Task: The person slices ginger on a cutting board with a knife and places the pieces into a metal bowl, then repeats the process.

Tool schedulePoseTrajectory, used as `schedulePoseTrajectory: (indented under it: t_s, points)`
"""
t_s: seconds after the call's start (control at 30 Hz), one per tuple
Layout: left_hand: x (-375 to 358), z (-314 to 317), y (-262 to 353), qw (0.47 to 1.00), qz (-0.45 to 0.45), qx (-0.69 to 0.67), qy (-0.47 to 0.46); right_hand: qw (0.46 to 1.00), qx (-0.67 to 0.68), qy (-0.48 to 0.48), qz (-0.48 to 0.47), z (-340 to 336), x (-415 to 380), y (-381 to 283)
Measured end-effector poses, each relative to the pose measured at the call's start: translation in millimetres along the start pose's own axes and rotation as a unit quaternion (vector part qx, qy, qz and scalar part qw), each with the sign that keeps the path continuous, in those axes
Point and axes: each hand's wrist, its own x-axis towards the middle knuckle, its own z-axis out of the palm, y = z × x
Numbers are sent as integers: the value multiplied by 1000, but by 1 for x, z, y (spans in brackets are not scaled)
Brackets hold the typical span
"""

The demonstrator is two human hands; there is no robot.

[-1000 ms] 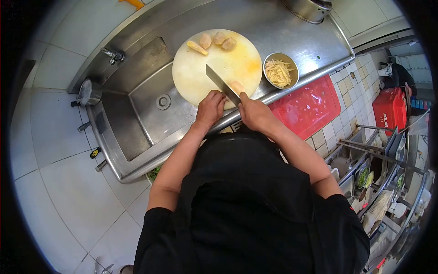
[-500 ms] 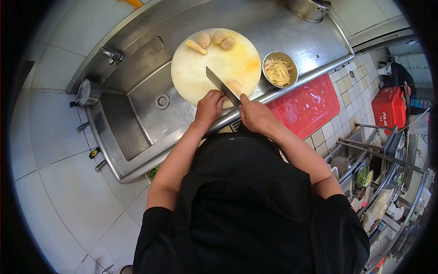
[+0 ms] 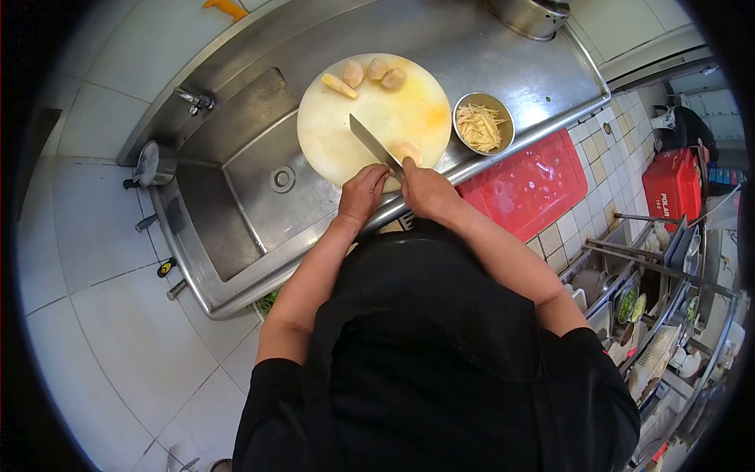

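My right hand [image 3: 427, 190] grips the handle of a broad kitchen knife [image 3: 370, 141], its blade slanting up and left across the round white cutting board [image 3: 326, 145]. My left hand [image 3: 362, 193] is closed at the board's near edge, fingertips bunched against the blade's left side. Whatever sits under those fingers is hidden. Just right of the blade lies a pale sliced heap [image 3: 406, 152], which looks like peeled ginger. Several peeled chunks [image 3: 377, 69] of the same kind rest at the board's far side. A metal bowl [image 3: 510, 124] beside the board holds pale yellow shreds [image 3: 480, 128].
The board overlaps a steel sink [image 3: 259, 200] on the left, with a tap [image 3: 194, 100] behind it. A metal pot [image 3: 528, 17] stands at the back right. Below the counter edge lies a red sheet or lid [image 3: 531, 189]; a red cooler [image 3: 671, 189] stands farther right.
The knife and my right hand have shifted slightly left, closer to my left hand. The view has tilted a little. The chunks and bowl stay in place.
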Motion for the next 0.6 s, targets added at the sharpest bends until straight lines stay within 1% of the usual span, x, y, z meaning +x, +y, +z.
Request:
schedulePoseTrajectory:
  t_s: [0.1, 0.17, 0.3, 0.37, 0.6]
  points:
    - [1, -2, -3, 1000, 21, 9, -7, 1000, 5, -2, 5, 1, 0, -2]
    - [3, -5, -4, 998, 52, 28, -29, 1000, 2, -3, 5, 0, -1, -4]
    - [4, -4, -6, 996, 66, 43, -32, 1000, -8, -8, 16, -2, -2, -8]
    - [4, -3, -6, 995, 87, 42, -17, 1000, -11, -5, 10, -1, -4, -10]
    - [2, 2, 1, 998, 53, 16, 30, 1000, -9, -4, 0, 1, -5, -9]
